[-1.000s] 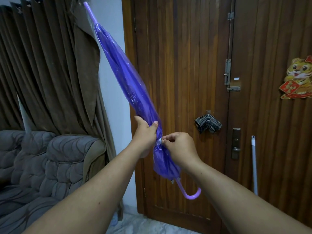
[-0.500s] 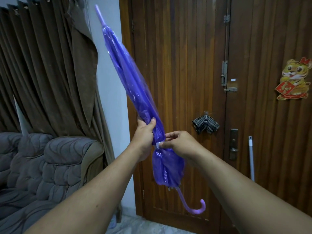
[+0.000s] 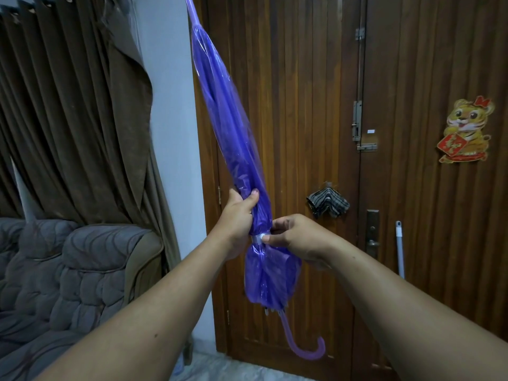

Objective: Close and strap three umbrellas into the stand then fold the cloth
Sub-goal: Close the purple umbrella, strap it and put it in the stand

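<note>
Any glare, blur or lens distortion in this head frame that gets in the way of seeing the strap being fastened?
Head view: sharp and evenly lit; soft sheen on the purple umbrella; wide-angle stretch swells the forearms at the bottom edge; the white strap reads clearly between the left hand and right hand.

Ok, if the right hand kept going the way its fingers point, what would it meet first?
The right hand points left, fingertips already at the strap on the umbrella. Past that, it would probably meet the left hand gripping the other side.

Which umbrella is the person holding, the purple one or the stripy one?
The purple umbrella: both hands grip it at its strap. The striped folded umbrella hangs on the door, untouched.
</note>
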